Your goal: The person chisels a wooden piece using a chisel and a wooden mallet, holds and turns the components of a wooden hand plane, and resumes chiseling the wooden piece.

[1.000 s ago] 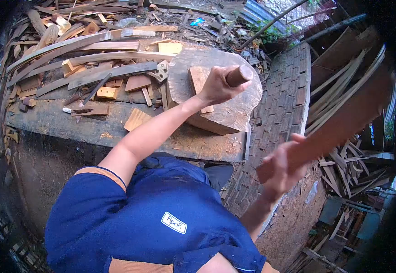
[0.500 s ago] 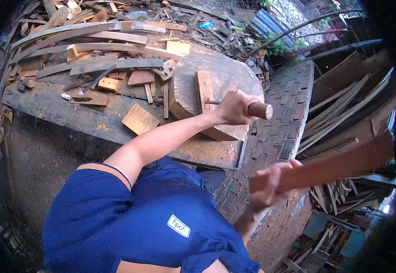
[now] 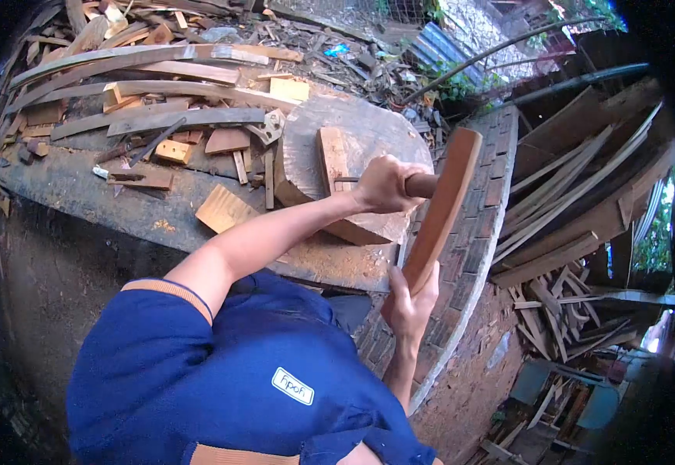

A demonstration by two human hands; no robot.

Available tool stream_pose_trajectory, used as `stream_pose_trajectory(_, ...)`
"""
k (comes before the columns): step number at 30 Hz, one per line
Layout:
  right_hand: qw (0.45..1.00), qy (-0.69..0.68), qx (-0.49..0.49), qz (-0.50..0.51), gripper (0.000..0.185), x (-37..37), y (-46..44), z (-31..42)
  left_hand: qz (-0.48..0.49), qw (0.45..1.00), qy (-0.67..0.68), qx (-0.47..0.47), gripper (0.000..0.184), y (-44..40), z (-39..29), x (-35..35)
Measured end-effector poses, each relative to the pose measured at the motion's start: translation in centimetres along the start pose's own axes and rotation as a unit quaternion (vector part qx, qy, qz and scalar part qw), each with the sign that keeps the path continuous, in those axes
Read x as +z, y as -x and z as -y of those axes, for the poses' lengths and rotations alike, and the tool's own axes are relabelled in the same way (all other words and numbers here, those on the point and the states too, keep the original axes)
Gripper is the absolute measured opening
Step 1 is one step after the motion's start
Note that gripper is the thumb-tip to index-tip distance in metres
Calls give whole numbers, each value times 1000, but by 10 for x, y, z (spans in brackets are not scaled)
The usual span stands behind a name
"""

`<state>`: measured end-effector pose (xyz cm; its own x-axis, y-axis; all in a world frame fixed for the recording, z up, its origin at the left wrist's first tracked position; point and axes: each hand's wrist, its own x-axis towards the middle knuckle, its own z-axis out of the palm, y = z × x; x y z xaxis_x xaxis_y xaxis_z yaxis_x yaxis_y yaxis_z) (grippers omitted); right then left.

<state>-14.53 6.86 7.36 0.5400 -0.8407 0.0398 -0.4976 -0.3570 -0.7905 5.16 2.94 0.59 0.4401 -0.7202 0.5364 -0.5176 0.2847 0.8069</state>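
My left hand (image 3: 390,184) is closed around a chisel (image 3: 422,185) with a round wooden handle. Its thin metal blade points left and meets a small wooden block (image 3: 332,149), which lies on a thick round wood slab (image 3: 376,128). Lower right, my right hand (image 3: 413,301) grips the end of a long flat wooden bat (image 3: 447,198). The bat stands across the butt of the chisel handle and seems to touch it.
Under the slab is a wooden bench (image 3: 66,182), with a square offcut (image 3: 225,208), a notched block (image 3: 142,179) and long curved strips (image 3: 190,118). A brick ledge (image 3: 473,209) runs along the right. Timber boards (image 3: 562,201) lean beyond it.
The bat has swung from the far right leftward to the chisel handle. Earlier my left hand moved down and right from over the block, and the blade came into view.
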Motion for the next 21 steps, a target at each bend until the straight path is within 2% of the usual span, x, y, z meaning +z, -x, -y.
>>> stream_pose_trajectory(1,997,-79,15,-8,44,0,6,6,-50,997,24,49,29,0,0,-1)
stream_pose_trajectory(2,987,-160,30,-19,44,0,11,9,-16,999,42,21,25,0,1,-8)
stream_pose_trajectory(3,985,-95,-124,-66,41,5,4,-23,-36,996,76,19,23,-4,5,-12)
stream_pose_trajectory(4,985,-96,-122,-72,41,3,8,-19,-54,992,111,17,21,-10,11,-15)
stream_pose_trajectory(6,982,-174,65,-39,35,-1,18,-7,-197,954,215,74,11,-26,32,-20)
stream_pose_trajectory(8,982,-176,44,-50,30,1,24,-20,-214,956,179,-90,11,-26,55,-50)
stream_pose_trajectory(10,983,-171,50,-33,28,0,33,-27,-286,889,320,-162,17,-25,65,-71)
stream_pose_trajectory(12,983,-174,50,-37,29,-3,38,-26,-324,854,363,-186,18,-25,65,-80)
stream_pose_trajectory(14,978,-165,128,-13,42,-9,42,-30,-325,854,365,-176,18,-22,60,-76)
stream_pose_trajectory(17,976,-177,114,-52,39,-8,43,-30,-246,930,256,-97,12,-18,46,-67)
stream_pose_trajectory(18,976,-176,117,-50,39,-7,44,-31,-227,963,143,-38,11,-21,44,-65)
stream_pose_trajectory(20,978,-180,89,-62,32,-7,43,-33,-197,964,175,-19,15,-22,34,-53)
stream_pose_trajectory(21,978,-180,89,-62,32,-7,44,-33,-167,969,177,-42,15,-22,31,-49)
